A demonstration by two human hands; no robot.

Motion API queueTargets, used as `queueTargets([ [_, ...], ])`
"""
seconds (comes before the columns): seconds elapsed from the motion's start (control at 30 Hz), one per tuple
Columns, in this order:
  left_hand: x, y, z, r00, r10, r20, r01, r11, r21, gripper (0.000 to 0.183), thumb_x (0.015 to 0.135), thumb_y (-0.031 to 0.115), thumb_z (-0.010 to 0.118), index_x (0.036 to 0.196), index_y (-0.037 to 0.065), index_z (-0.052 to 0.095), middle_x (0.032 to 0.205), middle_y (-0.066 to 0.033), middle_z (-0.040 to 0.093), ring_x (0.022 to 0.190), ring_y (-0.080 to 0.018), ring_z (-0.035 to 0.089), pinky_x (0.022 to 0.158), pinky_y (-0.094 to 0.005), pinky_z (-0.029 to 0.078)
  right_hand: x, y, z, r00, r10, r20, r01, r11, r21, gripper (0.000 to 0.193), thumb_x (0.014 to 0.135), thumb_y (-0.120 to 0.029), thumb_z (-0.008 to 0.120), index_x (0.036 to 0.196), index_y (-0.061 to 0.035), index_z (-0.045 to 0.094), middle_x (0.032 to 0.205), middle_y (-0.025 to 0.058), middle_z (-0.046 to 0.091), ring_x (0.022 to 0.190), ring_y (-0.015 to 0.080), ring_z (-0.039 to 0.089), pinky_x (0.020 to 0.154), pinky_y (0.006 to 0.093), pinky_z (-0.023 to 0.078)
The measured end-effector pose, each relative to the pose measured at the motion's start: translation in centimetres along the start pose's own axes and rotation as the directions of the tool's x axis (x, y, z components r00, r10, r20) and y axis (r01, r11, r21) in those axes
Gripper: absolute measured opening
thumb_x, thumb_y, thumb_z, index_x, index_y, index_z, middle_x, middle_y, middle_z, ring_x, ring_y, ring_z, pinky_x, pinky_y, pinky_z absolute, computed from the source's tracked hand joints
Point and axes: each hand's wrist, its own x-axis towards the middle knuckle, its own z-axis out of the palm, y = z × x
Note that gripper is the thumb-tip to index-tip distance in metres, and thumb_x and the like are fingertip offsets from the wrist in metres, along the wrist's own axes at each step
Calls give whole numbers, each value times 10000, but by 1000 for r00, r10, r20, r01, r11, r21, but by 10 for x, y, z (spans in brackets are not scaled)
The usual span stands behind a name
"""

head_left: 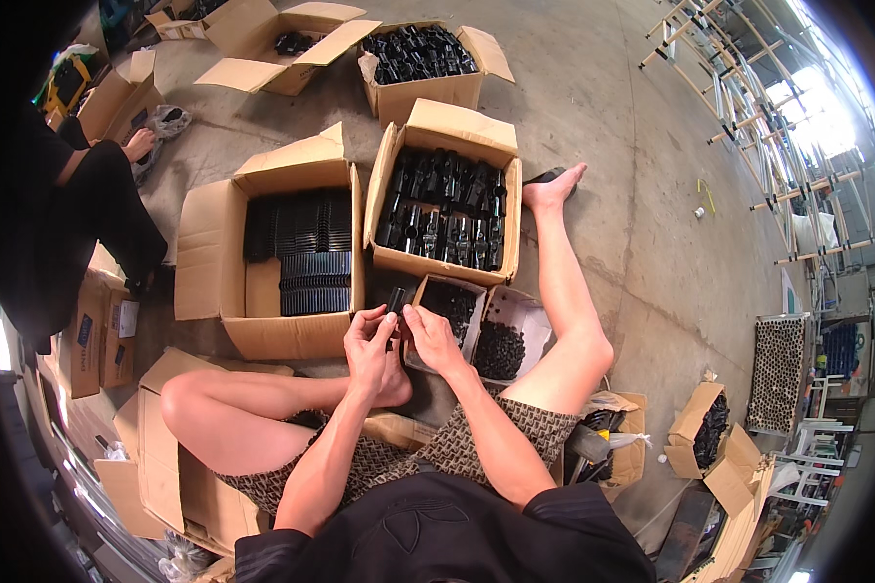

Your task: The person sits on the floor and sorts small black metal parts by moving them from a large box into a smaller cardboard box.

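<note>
The left hand is closed, thumb and fingers pinching a short black part that tilts up toward twelve o'clock. The right hand is bunched in at the part's four o'clock side, fingertips against or just beside it; I cannot tell whether they grip it or some smaller piece. The part is between both hands, in front of the person's trunk, above the left foot.

Round the hands, twelve being the top of the view: at two o'clock, just beyond the right hand, is the near tray, with small black bits in it. At three, touching it, is the far tray, with a heap of black pellets.

At one o'clock is the big box, open, with two rows of glossy black clamps. At ten is the left box, with stacked black strips. Further off at twelve is the back box, heaped with black pieces.

Well apart at ten o'clock shows a co-worker's hand, near a clear bag. At two, far off, stands a tube rack. At four, beside the right thigh, is a tool box.
</note>
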Motion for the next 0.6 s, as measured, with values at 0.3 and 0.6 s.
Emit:
queueTargets([
  [0.3,-1,8,3,1000,-22,-2,22,999,-46,232,948,112,676,1144,-2,622,901,-47,695,790,-67,625,708,-216,493,-2,-18,-4,996,-67,-53,59,988,-143,252,1007,-214,554,966,34,566,794,190,688,744,338,697,656,405,517],
  [0.6,-3,13,2,999,-45,-15,44,999,-11,242,946,102,674,1141,-22,598,872,-69,696,762,-85,626,699,-228,503,-1,-10,-1,993,-104,-59,104,995,-3,206,999,-168,560,980,38,553,789,192,675,750,285,706,662,376,533],
])
